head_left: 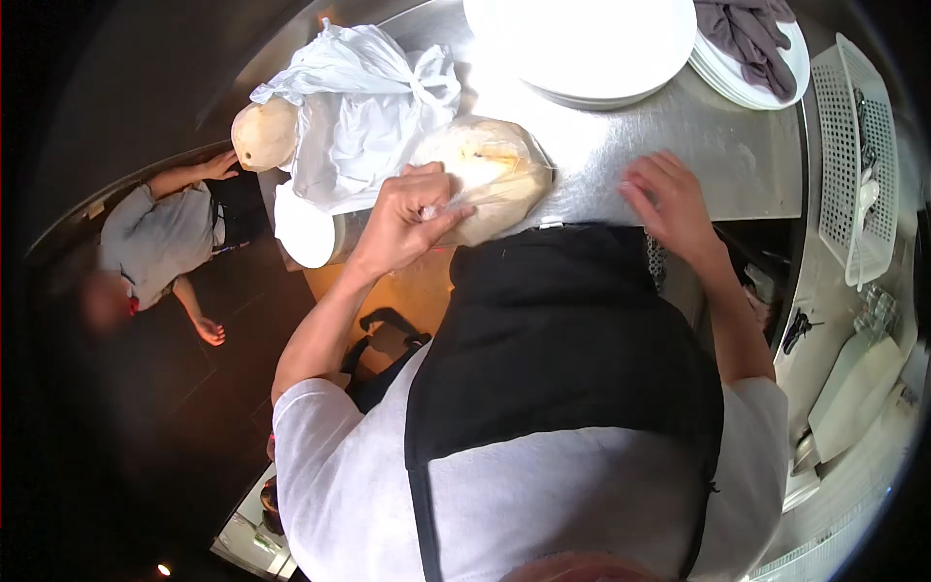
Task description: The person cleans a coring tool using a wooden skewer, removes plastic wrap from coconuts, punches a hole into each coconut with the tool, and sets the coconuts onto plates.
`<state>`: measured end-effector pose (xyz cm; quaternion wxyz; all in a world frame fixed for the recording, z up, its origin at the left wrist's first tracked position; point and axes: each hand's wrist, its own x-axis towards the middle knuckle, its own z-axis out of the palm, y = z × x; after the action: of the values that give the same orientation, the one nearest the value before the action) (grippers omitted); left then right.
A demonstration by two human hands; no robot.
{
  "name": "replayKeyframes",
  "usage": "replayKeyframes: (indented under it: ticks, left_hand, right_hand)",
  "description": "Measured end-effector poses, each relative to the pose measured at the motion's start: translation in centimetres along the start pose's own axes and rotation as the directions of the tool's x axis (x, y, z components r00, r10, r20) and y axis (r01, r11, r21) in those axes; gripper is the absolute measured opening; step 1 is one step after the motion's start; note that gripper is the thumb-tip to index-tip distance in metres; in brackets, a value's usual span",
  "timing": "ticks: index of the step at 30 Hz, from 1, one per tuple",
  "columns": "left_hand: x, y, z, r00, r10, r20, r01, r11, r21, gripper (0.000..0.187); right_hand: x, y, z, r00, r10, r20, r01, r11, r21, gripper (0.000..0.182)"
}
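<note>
A pale, peeled coconut in clear plastic wrap sits at the near edge of the metal counter. My left hand is closed on the wrap at the coconut's left side, pinching it between thumb and fingers. Off to the right, my right hand hovers over the counter's edge with loosely bent fingers apart and nothing in them. Just behind my left hand lies a knotted white plastic bag; what it holds is hidden. A second peeled coconut, with a small dark hole, is at the bag's left.
Large white plates are stacked at the back, and a dark cloth lies on more plates. A white perforated basket with utensils stands right. A white round item is at the left edge. Another person is at far left.
</note>
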<state>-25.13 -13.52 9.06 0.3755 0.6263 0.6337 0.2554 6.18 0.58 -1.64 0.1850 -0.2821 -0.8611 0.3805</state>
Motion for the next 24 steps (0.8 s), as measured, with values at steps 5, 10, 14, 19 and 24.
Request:
replayKeyframes:
  ticks: [5,10,14,19,24]
  left_hand:
    - [2.3,-0.1,0.3,0.992,0.097,0.078,-0.090,0.991,-0.098,0.044]
    - [3.0,0.7,2.0,0.998,0.029,0.049,-0.016,0.968,-0.251,0.046]
    - [0.7,1.1,1.1,0.990,0.073,0.121,-0.077,0.997,0.023,0.033]
    - [-2.5,1.5,-1.0,0.978,0.094,0.184,-0.117,0.986,0.118,0.026]
    - [-7.3,-2.9,-1.4,0.968,-0.159,0.196,0.156,0.987,0.033,0.019]
  right_hand:
    - [8.2,-9.8,0.6,0.938,-0.334,-0.092,0.347,0.896,0.278,0.021]
    - [11.8,-7.9,3.6,0.925,-0.343,0.163,0.272,0.898,0.345,0.026]
    - [11.0,-8.1,5.2,0.964,-0.248,0.096,0.206,0.924,0.321,0.022]
    - [11.5,-6.9,5.3,0.969,-0.190,0.155,0.103,0.889,0.446,0.023]
    - [10.4,-5.6,5.6,0.999,-0.044,-0.014,0.046,0.892,0.449,0.022]
